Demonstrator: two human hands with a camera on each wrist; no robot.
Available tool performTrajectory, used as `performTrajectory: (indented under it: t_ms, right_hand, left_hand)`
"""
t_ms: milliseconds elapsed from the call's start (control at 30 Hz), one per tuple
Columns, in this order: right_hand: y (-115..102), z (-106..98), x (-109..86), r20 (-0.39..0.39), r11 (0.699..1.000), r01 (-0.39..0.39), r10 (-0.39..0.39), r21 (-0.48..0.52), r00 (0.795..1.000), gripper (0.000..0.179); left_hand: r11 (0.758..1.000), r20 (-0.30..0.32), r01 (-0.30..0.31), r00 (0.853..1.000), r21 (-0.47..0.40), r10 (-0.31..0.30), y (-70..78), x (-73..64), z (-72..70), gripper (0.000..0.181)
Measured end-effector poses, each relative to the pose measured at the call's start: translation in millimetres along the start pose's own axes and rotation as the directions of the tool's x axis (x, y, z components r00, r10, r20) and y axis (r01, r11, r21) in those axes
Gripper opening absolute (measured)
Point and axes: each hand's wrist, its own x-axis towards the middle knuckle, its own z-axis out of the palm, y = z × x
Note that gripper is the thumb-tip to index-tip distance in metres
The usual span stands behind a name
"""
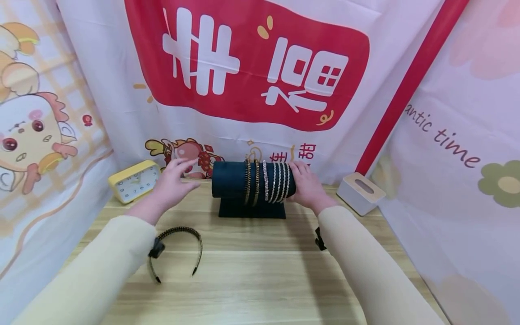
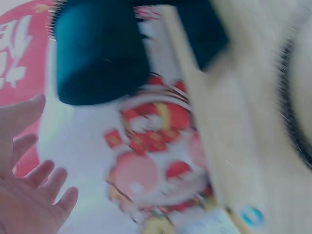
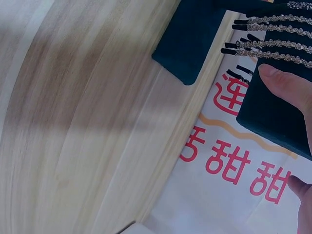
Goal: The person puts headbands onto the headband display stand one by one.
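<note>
A dark teal padded headband stand [image 1: 227, 180] stands on the table, its roll lying crosswise. Several headbands circle the roll: dark gold-toned ones [image 1: 256, 183] near the middle and silver sparkly ones [image 1: 280, 182] toward the right. My right hand [image 1: 306, 187] holds the roll's right end, and its thumb [image 3: 285, 85] lies on the padding beside the silver headbands. Apart from the roll's left end, my left hand [image 1: 174, 185] has its fingers spread and nothing in it. A black-and-gold headband [image 1: 178, 230] lies on the table near my left forearm.
A yellow-framed clock [image 1: 136, 181] stands at the back left. At the back right is a white tissue box [image 1: 360, 193] with a wooden top. A printed cloth [image 1: 248, 58] hangs behind the wood-grain table [image 1: 252, 280], with more cloths along both sides.
</note>
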Motion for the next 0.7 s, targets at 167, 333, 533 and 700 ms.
performTrajectory:
  t_ms: [167, 333, 533, 700]
  right_hand:
    - [-1, 1, -0.4, -0.018, 1.0, 0.005, -0.004, 0.03, 1.0, 0.118]
    - [-1, 0, -1.5, -0.018, 0.999, 0.001, 0.0, 0.032, 1.0, 0.117]
    - [-2, -1, -1.9, -0.016, 1.0, -0.006, 0.006, 0.022, 1.0, 0.118]
    - [-2, -1, -0.9, -0.012, 1.0, -0.003, 0.003, 0.015, 1.0, 0.118]
  left_hand:
    - [0.993, 0.168, 0.054, 0.983, 0.106, -0.072, -50.6, -39.0, 1.8, 0.057]
    - [0.98, 0.292, 0.047, 0.951, 0.192, -0.103, -92.8, -63.9, 20.4, 0.054]
    - [0.963, 0.269, 0.085, 0.951, 0.254, -0.155, -115.6, -72.7, 40.7, 0.025]
    - [0.953, 0.218, 0.128, 0.957, 0.273, -0.191, -121.8, -72.0, 50.7, 0.009]
